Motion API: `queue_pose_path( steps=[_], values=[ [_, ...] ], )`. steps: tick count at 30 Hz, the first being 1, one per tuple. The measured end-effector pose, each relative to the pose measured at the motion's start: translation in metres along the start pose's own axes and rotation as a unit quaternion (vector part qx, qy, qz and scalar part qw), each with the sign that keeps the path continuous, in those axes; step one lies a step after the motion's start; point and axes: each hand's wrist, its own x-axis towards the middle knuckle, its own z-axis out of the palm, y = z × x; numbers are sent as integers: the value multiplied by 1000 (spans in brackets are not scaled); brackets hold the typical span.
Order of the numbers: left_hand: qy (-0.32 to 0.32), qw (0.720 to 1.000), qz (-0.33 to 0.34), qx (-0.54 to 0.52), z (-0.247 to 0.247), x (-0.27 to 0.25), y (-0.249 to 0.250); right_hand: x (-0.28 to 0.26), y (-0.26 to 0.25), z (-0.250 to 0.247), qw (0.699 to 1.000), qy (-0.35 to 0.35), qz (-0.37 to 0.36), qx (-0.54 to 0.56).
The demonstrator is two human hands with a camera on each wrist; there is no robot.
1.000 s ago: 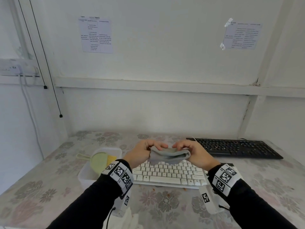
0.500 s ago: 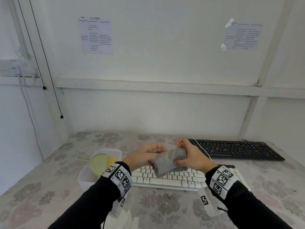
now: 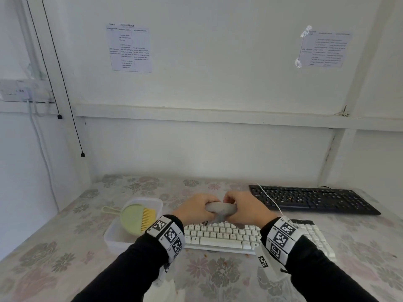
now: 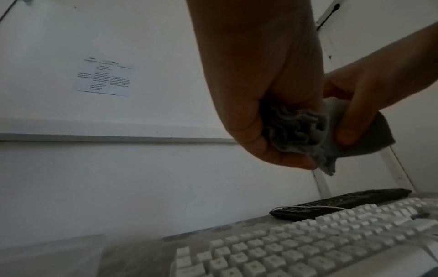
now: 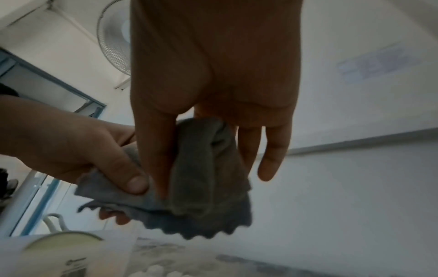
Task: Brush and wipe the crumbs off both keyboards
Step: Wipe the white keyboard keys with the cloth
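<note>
A bunched grey cloth [image 3: 220, 209] hangs in the air over the far edge of the white keyboard [image 3: 220, 236], gripped from both sides. My left hand [image 3: 194, 209] clenches its left end [image 4: 296, 135], and my right hand [image 3: 244, 209] pinches the other end [image 5: 201, 168] between thumb and fingers. Both hands nearly touch each other. The black keyboard [image 3: 311, 200] lies at the far right of the table, with brown crumbs on its keys. A few crumbs lie on the tablecloth just in front of the white keyboard.
A clear plastic tub [image 3: 135, 223] left of the white keyboard holds a pale green dustpan with a yellow brush [image 3: 139, 217]. A thin white cable [image 3: 270, 200] runs over the black keyboard's left end. White cloth [image 3: 170, 290] lies at the near table edge. The wall stands close behind.
The cloth went from a flat folded band between both hands to a tight twisted roll. The hands drew closer together and stayed above the white keyboard.
</note>
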Motion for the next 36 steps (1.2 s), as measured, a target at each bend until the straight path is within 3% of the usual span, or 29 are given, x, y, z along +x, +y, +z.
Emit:
queue_pose_path(
  steps=[4, 6, 9, 13, 17, 22, 29, 33, 36],
  values=[
    [21, 990, -48, -133, 1, 1, -4, 10, -4, 17, 1000, 2, 16, -16],
    [1, 981, -116, -154, -1, 1, -9, 17, 1, 23, 999, 6, 42, -31],
    [10, 961, -259, -99, -6, 5, -25, 23, 14, 29, 994, 30, 108, -3],
    [17, 943, -331, -22, -4, 7, -48, 26, 26, 39, 986, 49, 161, -19],
    [46, 935, -352, -21, 4, 17, -69, 30, 33, 51, 976, 29, 201, -78],
    [96, 912, -378, -128, 7, 27, -75, 36, 43, 59, 970, 3, 222, -94],
    [164, 813, -428, -359, 11, 28, -80, 37, 46, 57, 973, -1, 217, -76],
    [194, 795, -393, -420, 13, 29, -80, 37, 38, 47, 976, 15, 203, -73],
    [194, 776, -360, -480, 16, 28, -89, 39, 23, 38, 984, 63, 147, -78]
  ],
)
